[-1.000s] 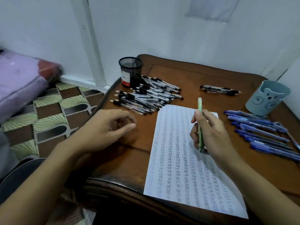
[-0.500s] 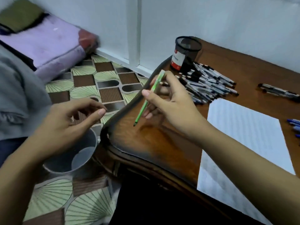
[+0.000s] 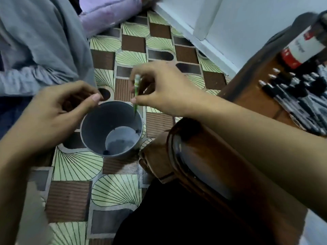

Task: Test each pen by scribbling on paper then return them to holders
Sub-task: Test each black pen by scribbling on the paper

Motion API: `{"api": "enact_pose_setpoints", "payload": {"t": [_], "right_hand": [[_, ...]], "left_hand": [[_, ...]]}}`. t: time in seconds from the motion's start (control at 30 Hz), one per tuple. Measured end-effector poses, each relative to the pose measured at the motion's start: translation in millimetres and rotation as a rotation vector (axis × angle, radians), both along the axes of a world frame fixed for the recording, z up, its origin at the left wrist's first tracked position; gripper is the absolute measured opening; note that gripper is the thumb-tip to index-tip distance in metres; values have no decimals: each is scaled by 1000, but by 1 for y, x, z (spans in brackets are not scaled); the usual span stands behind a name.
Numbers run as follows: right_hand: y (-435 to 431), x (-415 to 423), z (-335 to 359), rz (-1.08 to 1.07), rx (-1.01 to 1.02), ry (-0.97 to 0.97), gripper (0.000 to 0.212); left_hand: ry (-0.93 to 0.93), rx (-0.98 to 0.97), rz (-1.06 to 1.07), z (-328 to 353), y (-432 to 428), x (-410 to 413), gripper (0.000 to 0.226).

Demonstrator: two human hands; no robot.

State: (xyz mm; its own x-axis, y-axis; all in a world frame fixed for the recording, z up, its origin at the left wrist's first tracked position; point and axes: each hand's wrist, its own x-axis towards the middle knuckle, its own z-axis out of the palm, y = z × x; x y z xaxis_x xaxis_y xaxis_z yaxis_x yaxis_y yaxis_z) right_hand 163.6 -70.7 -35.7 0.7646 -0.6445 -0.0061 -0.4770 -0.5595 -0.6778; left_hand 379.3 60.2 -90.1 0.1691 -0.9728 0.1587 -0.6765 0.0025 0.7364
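Note:
A grey plastic cup (image 3: 92, 131) stands on the patterned floor beside the wooden table, with nothing visible inside it. My right hand (image 3: 164, 89) pinches a green pen (image 3: 136, 89) nearly upright, tip down just over the cup's far rim. My left hand (image 3: 53, 112) hovers at the cup's left rim, fingers curled, thumb tip close to the rim; whether it touches is unclear. A pile of black pens (image 3: 297, 96) lies on the table at the right by the black mesh holder (image 3: 304, 45).
The curved edge of the brown table (image 3: 203, 156) runs from lower middle to upper right. A person in grey clothing (image 3: 40, 38) sits at upper left. A purple cushion (image 3: 109, 13) lies at the top. A white wall (image 3: 238, 23) is behind.
My view swung down and left from the table to the floor. My right hand carried the green pen off the paper, across the table edge, to above the grey cup. My left hand moved to the cup.

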Motion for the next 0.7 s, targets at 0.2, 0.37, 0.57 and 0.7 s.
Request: {"api": "enact_pose_setpoints", "payload": {"t": [0.2, 0.37, 0.57, 0.7], "right_hand": [[-14, 33, -20, 169, 37, 190, 13], [-15, 32, -27, 171, 83, 144, 16], [-10, -4, -7, 67, 91, -89, 10], [-5, -44, 8, -55, 28, -220, 8]], "left_hand": [[20, 97, 52, -25, 0, 7, 35], [38, 112, 105, -15, 5, 8, 25], [28, 14, 69, 24, -5, -8, 28], [-31, -87, -33, 61, -20, -36, 23]]}}
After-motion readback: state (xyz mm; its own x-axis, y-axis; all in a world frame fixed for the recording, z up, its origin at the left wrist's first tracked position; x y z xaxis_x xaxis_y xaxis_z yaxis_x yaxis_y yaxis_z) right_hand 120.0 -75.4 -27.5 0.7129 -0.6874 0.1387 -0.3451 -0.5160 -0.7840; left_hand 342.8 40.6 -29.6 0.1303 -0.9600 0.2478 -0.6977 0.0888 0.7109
